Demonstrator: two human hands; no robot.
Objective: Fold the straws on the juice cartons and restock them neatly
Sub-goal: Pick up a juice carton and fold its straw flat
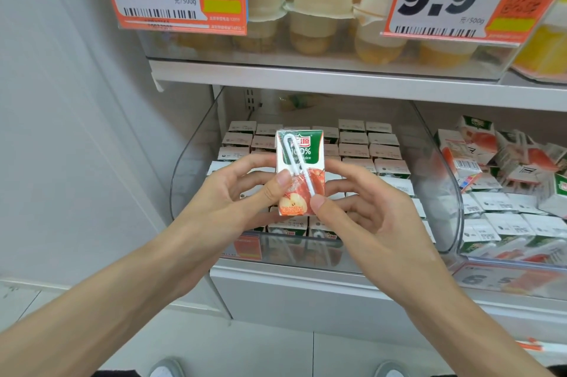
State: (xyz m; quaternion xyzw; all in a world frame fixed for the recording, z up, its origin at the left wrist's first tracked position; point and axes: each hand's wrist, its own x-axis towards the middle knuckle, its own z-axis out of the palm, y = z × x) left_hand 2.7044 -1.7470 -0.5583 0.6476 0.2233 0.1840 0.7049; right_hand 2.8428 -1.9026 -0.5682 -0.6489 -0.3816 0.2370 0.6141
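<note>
Centre frame: your left hand (242, 192) and right hand (359, 208) pinch the juice carton (299, 162) upright, thumbs forward, likely steadying its straw (299, 166) for folding.

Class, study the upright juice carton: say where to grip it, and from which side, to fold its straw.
Grip the juice carton at its narrow sides, coming from left and right with fingers behind, as the left hand and right hand do. It is upright, and the straw lies diagonally on its front, so that face stays free.
</note>
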